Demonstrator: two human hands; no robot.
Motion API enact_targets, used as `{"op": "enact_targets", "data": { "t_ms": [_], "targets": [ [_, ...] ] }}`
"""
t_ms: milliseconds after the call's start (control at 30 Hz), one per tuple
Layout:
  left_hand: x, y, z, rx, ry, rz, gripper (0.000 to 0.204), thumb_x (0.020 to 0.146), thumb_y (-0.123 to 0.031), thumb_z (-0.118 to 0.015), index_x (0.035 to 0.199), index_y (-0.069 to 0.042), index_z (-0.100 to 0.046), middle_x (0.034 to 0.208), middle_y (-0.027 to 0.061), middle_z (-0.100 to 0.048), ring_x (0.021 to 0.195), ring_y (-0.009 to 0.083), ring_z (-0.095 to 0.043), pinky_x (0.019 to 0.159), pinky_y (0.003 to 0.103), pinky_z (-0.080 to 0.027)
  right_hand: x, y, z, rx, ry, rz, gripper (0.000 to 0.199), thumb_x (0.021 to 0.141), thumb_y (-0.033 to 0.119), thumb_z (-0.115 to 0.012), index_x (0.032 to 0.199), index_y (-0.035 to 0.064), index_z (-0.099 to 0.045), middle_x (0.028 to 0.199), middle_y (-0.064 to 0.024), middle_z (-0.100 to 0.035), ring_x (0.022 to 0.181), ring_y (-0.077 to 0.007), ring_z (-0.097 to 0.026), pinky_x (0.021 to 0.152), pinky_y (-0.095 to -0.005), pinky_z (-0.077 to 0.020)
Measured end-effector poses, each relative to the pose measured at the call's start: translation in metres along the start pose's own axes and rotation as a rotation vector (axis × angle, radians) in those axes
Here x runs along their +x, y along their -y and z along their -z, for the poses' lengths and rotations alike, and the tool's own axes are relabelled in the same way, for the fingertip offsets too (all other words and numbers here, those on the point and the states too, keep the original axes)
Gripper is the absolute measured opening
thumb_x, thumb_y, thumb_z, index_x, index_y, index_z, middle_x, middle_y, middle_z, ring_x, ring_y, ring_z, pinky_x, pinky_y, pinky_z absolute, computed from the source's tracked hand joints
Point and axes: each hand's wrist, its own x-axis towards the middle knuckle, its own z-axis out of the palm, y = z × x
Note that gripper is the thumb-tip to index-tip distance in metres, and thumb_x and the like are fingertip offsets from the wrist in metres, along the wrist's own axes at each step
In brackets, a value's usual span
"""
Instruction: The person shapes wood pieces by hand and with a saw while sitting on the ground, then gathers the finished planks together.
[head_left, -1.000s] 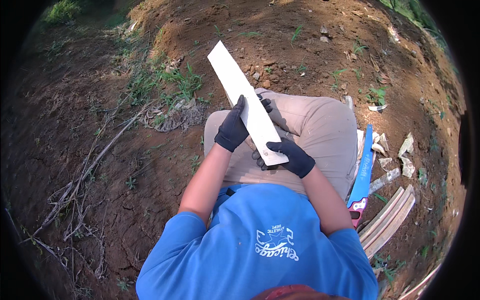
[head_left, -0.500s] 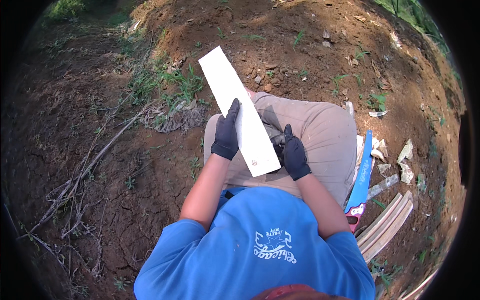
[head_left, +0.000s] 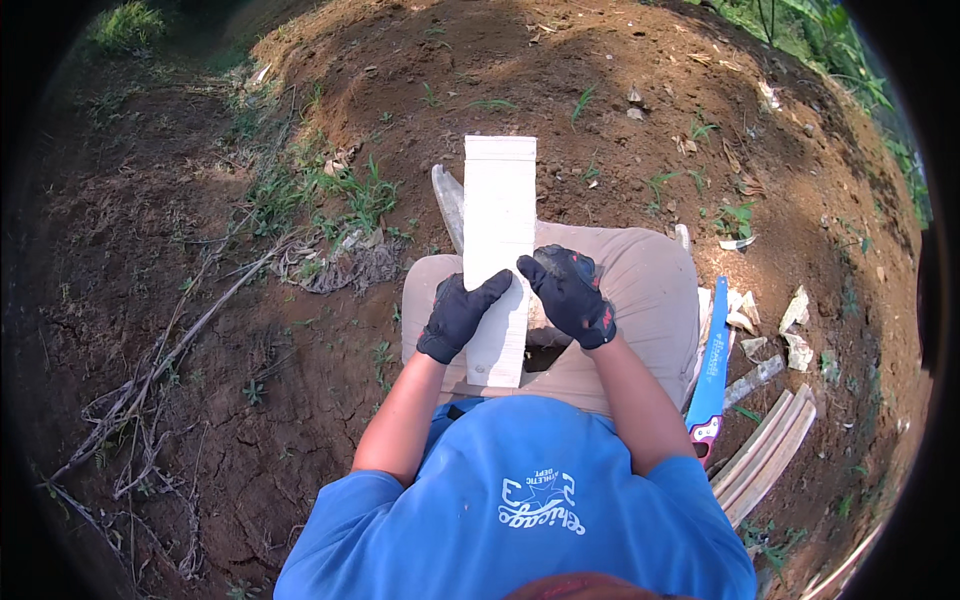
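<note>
A pale, flat wooden board (head_left: 500, 215) stands lengthwise over my lap, its far end marked by lines across its face. My left hand (head_left: 463, 312), in a black glove, grips its left edge with the thumb on top. My right hand (head_left: 570, 293), also gloved in black, closes on the right edge across from it, thumb on the face. The fingers of both hands are partly hidden behind the board. Below its near right side, a dark patch shows between my legs, too shaded to make out.
On the ground by my right leg lies a blue-bladed handsaw (head_left: 712, 355). Curved pale wood strips (head_left: 765, 455) and several whitish scraps (head_left: 797, 350) are beside it. A greyish pointed piece (head_left: 449, 205) sticks out past my left knee. Dry stalks (head_left: 165, 345) lie at left.
The board has swung from leaning left to nearly straight ahead, and its face now shows cross lines. My right hand has moved up from near its lower end onto its right edge.
</note>
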Motion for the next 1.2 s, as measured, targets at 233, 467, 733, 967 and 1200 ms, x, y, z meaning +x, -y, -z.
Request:
{"op": "enact_targets", "data": {
  "t_ms": [233,467,733,967,1200],
  "targets": [
    [0.005,0.041,0.001,-0.273,0.239,0.074,0.048,0.100,-0.038,-0.071,0.126,0.002,-0.071,0.110,0.0091,-0.076,0.096,0.0168,-0.072,0.087,0.035,-0.058,-0.018,0.013,0.012,0.113,0.137,0.038,0.031,0.104,0.034,-0.068,0.097,0.0052,-0.076,0.079,-0.0080,-0.068,0.074,-0.0255,-0.066,0.068,-0.0415,-0.0499],
    [0.009,0.038,-0.016,-0.191,0.322,0.159,0.057,0.099,-0.044,-0.072,0.130,0.004,-0.070,0.112,0.0110,-0.077,0.094,0.0170,-0.073,0.085,0.034,-0.058,-0.017,0.037,0.068,0.666,-0.218,-0.345,0.048,0.110,0.034,-0.062,0.073,0.0037,-0.058,0.063,-0.0029,-0.051,0.058,-0.0151,-0.050,0.059,-0.0353,-0.0427],
    [0.015,0.053,-0.021,-0.262,0.078,0.233,0.058,0.101,-0.053,-0.069,0.116,0.003,-0.078,0.096,0.0122,-0.079,0.081,0.0190,-0.075,0.075,0.036,-0.058,-0.012,-0.018,0.100,-0.548,-0.124,-0.494,0.083,0.098,0.042,-0.074,0.163,0.0028,-0.041,0.138,-0.0240,-0.068,0.114,-0.0287,-0.072,0.095,-0.0384,-0.0585],
    [0.032,0.029,0.010,-0.449,-0.242,0.220,0.067,0.100,-0.054,-0.072,0.116,0.011,-0.074,0.101,0.0160,-0.078,0.082,0.0194,-0.074,0.075,0.035,-0.058,-0.048,0.021,0.004,0.100,0.539,-0.487,0.072,0.097,0.057,-0.071,0.144,0.0033,-0.063,0.121,-0.0210,-0.075,0.106,-0.0342,-0.074,0.095,-0.0450,-0.0572],
    [0.033,0.034,0.035,-0.640,-0.237,0.194,0.060,0.099,-0.050,-0.075,0.120,0.007,-0.073,0.101,0.0111,-0.078,0.082,0.0167,-0.074,0.074,0.033,-0.059,-0.077,0.013,-0.047,0.034,0.283,0.040,0.049,0.109,0.049,-0.058,0.105,0.0029,-0.074,0.088,-0.0219,-0.071,0.081,-0.0409,-0.068,0.077,-0.0523,-0.0520]
  ]
}}
